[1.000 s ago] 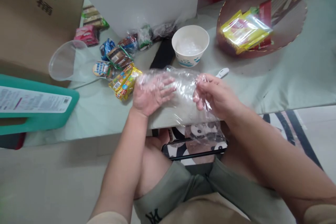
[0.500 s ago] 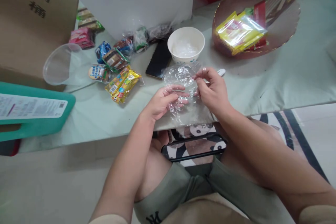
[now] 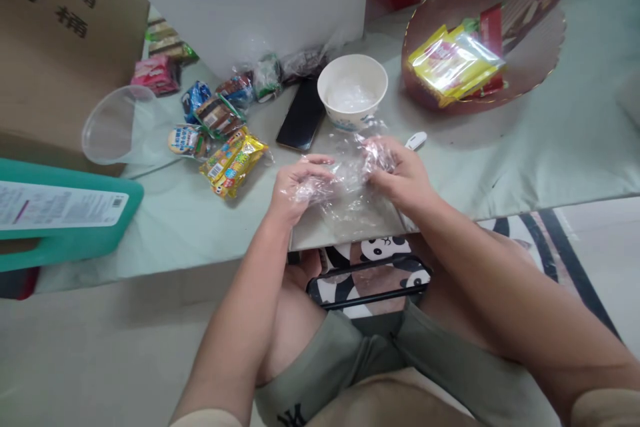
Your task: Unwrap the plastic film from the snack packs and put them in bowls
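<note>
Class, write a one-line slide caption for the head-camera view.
Left hand and right hand handle crinkled clear plastic in front of a white bowl.

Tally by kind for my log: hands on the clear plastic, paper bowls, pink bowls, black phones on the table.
Left hand and right hand on the clear plastic: 2
Paper bowl: 1
Pink bowl: 1
Black phone: 1
Total: 5

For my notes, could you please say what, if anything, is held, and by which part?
Clear plastic film: the right hand grips its bunched right side; the left hand touches its left side, grip unclear.
</note>
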Available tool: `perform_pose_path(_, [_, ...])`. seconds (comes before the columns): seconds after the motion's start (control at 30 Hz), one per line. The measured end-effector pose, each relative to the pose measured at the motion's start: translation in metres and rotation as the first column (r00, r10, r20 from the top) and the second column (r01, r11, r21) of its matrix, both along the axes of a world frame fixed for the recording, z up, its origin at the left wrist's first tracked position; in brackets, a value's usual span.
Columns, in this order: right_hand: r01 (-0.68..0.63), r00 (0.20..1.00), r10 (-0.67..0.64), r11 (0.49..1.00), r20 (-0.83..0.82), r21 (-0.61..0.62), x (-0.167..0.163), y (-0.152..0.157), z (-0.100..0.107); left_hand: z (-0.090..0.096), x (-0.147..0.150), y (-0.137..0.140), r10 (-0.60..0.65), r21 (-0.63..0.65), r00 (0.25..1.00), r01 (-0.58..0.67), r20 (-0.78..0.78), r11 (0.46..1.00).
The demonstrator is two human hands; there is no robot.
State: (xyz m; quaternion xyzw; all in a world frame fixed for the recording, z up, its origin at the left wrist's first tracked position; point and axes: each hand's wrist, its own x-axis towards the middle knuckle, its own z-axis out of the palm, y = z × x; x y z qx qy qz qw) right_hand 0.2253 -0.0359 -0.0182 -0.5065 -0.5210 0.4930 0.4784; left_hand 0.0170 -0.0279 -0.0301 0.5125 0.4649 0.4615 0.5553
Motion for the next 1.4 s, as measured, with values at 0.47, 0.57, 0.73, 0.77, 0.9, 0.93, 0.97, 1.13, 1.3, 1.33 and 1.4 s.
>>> perform_pose_path(0.47, [0.003,1.000,-0.003,1.000,-0.014,0.029,0.001,-0.001,0.007,0.013,-0.002,0.000,0.122,0.024,0.992,-0.123,0.027,0.992])
perform_pose_path(0.57, [0.035,0.993,-0.051,0.989,-0.110,-0.142,0.001,0.002,0.008,0.017,-0.001,0.002,0.151,-0.035,0.986,-0.149,0.068,0.988])
perform_pose_path(0.73, [0.023,0.952,-0.088,0.976,-0.294,-0.217,0.000,0.005,0.008,0.020,-0.002,0.005,0.193,-0.106,0.979,-0.185,0.073,0.977])
perform_pose_path(0.77, [0.029,0.954,-0.090,0.977,-0.286,-0.210,0.000,0.005,0.007,0.020,-0.003,0.005,0.193,-0.114,0.978,-0.183,0.085,0.977])
perform_pose_path(0.9, [0.008,0.992,-0.034,0.979,-0.124,-0.203,0.000,0.003,0.006,0.019,-0.006,0.004,0.179,-0.176,0.956,-0.140,0.232,0.974])
perform_pose_path(0.93, [0.001,0.995,-0.019,0.983,-0.096,-0.185,0.001,0.003,0.006,0.020,-0.006,0.004,0.168,-0.209,0.949,-0.113,0.265,0.971])
perform_pose_path(0.97, [0.008,0.996,-0.021,0.988,-0.084,-0.154,0.001,0.003,0.005,0.021,-0.006,0.003,0.149,-0.247,0.947,-0.078,0.286,0.966])
perform_pose_path(1.13, [0.109,0.975,-0.120,0.992,-0.187,-0.069,0.004,0.008,0.003,0.023,-0.002,0.001,0.056,-0.395,0.974,0.037,0.220,0.918])
perform_pose_path(1.3, [-0.190,0.926,0.093,0.953,-0.366,-0.237,0.004,0.007,0.007,0.028,0.002,0.004,0.164,-0.392,0.945,-0.043,0.281,0.919])
perform_pose_path(1.33, [-0.241,0.922,0.142,0.938,-0.360,-0.248,0.004,0.005,0.008,0.029,0.003,0.005,0.150,-0.388,0.942,-0.023,0.301,0.921])
perform_pose_path(1.4, [-0.268,0.924,0.173,0.930,-0.341,-0.252,0.005,0.003,0.012,0.031,0.004,0.004,0.071,-0.393,0.949,0.059,0.308,0.918])
